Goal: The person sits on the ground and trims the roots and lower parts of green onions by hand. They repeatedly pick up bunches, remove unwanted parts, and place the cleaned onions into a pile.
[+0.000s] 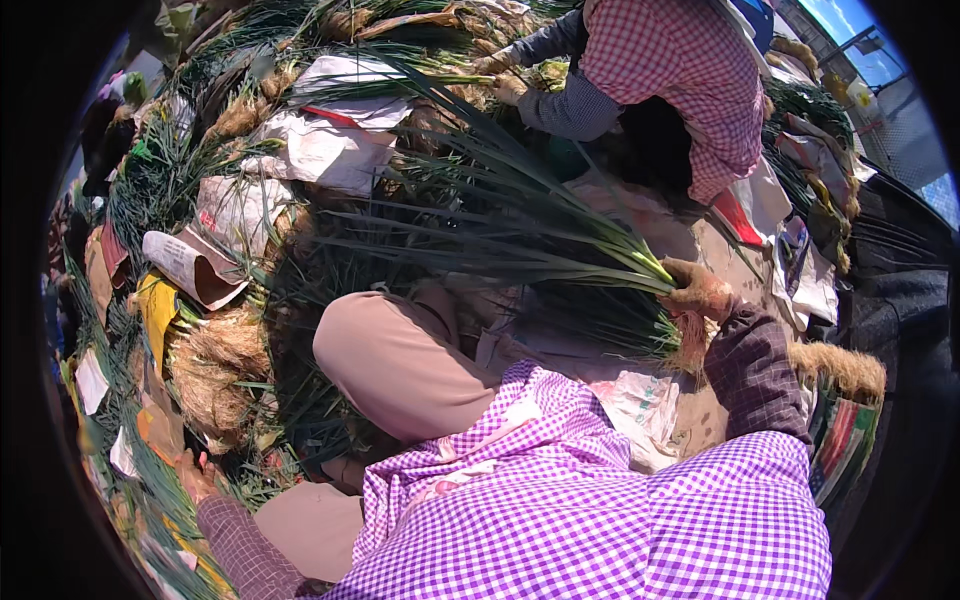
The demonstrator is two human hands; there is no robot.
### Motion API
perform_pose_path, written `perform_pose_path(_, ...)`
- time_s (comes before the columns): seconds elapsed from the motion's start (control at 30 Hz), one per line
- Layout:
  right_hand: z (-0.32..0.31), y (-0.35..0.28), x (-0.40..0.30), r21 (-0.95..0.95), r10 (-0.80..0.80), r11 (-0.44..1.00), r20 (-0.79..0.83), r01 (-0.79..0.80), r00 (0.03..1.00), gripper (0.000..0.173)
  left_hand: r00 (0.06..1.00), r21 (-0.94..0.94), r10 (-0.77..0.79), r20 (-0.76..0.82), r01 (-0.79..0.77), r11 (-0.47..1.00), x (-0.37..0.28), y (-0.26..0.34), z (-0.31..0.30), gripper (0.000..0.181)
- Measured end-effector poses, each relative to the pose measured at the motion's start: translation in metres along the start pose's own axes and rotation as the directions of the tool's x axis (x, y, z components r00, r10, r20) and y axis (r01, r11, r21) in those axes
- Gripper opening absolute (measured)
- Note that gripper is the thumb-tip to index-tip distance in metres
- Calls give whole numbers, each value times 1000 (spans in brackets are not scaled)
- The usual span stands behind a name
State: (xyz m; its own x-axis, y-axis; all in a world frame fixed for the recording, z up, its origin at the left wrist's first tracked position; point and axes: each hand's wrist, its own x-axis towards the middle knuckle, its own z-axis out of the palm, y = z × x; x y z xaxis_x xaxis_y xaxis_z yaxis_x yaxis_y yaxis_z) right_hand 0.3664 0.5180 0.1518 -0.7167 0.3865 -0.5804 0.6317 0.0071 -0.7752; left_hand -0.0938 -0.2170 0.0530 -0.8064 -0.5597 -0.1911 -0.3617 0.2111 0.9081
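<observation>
My right hand, in what looks like a soiled glove, is closed around the pale lower stalks of a bunch of green onions. Its long leaves fan out to the upper left. Below that hand lies another bundle of green onions, its stringy roots towards the right. At the lower left, my left hand is beside leaves and an orange-yellow wrapper. Its fingers are small in view, and whether they grip anything is unclear. Just above it sits a thick mass of tan roots.
Across from me, a person in a red checked shirt holds other green onion stalks. White woven sacks and more onion bundles cover the left. A crumpled sack lies near my lap; black sheeting borders the right.
</observation>
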Motion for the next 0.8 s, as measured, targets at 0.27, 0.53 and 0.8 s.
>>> perform_pose_path(0.27, -25, 268, -64, -759, 307, 526, -250, -383, 918, 30, 981, 508, 170, 96, -195, 839, -32, 24, 25, 38)
perform_pose_path(0.53, -35, 303, -81, -739, 167, 606, -245, -295, 955, 19, 886, 845, 280, 370, -446, 294, -55, 28, 48, 39)
perform_pose_path(0.8, -59, 412, -45, -820, 268, 278, -435, -501, 860, 35, 790, 826, 283, 544, -564, -10, -82, 35, 71, 40)
